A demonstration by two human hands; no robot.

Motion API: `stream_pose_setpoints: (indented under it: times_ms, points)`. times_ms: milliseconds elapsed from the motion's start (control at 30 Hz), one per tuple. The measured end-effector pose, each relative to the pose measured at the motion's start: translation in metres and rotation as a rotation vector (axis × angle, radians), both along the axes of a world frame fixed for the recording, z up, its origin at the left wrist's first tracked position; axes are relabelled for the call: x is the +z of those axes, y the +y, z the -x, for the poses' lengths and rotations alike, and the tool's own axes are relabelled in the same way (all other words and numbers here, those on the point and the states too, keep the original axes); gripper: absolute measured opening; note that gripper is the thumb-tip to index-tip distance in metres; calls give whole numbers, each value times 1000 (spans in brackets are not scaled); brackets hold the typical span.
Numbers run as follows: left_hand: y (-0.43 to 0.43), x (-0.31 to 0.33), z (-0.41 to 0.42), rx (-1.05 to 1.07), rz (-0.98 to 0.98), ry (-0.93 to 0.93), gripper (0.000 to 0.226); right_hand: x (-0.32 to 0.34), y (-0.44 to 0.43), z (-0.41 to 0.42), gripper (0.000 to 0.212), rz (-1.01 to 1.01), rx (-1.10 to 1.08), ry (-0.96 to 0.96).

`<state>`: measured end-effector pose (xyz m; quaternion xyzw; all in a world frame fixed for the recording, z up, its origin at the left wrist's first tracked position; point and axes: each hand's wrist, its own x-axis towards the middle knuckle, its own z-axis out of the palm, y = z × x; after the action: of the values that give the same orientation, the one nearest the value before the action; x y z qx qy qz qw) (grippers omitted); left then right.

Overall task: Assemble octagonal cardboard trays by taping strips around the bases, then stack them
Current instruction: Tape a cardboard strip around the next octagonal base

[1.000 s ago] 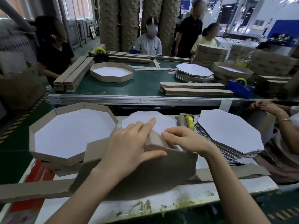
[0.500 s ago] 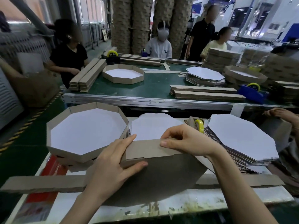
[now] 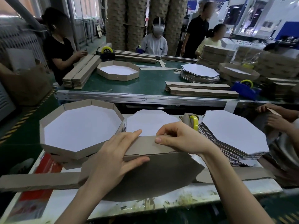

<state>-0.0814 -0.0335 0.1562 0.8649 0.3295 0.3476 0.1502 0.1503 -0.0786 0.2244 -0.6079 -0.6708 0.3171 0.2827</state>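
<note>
cardboard held mid-table, just right of a tray (image 3: 64, 150): base (image 3: 161, 175) tilted up, strip (image 3: 145, 146) laid along its top edge. pressing strip with left hand (image 3: 111, 159), fingers straight, thumb below. pinching strip's upper edge with right hand (image 3: 181, 138).

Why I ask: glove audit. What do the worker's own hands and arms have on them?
No gloves on the left hand or right hand; no rings, watch or bracelet visible. Forearms bare, no sleeve in view. Visible nails short, unpainted.
</note>
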Motion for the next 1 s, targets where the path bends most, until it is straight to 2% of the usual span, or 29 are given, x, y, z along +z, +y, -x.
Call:
stream_pose_setpoints:
  times_ms: [233, 400, 600, 667, 800, 833, 900, 967, 1000]
  points:
    - [-4, 8, 2, -39, 9, -6, 53, 0, -4, 2, 18, -24, -16, -67]
    - [-9, 11, -3, -35, -136, -17, 33, -9, -10, 4, 16, -103, -50, -46]
    - [-8, 19, -15, -75, -177, 121, 36, -18, -16, 2, 15, -197, -76, -35]
    - [-7, 23, -21, -87, -159, 135, 35, -23, -14, -6, 20, -220, -122, 37]
    - [0, 34, -38, -106, -108, 167, 36, -39, 13, -48, 21, -196, -507, 555]
    - [3, 36, -43, -115, -93, 162, 36, -46, 23, -65, 20, -155, -622, 633]
    - [7, 39, -53, -134, -68, 152, 36, -65, 40, -101, 15, -23, -810, 659]
    - [13, 42, -65, -147, -53, 149, 36, -87, 53, -137, 13, 121, -966, 569]
    - [17, 43, -70, -151, -51, 152, 35, -99, 59, -155, 19, 181, -1021, 505]
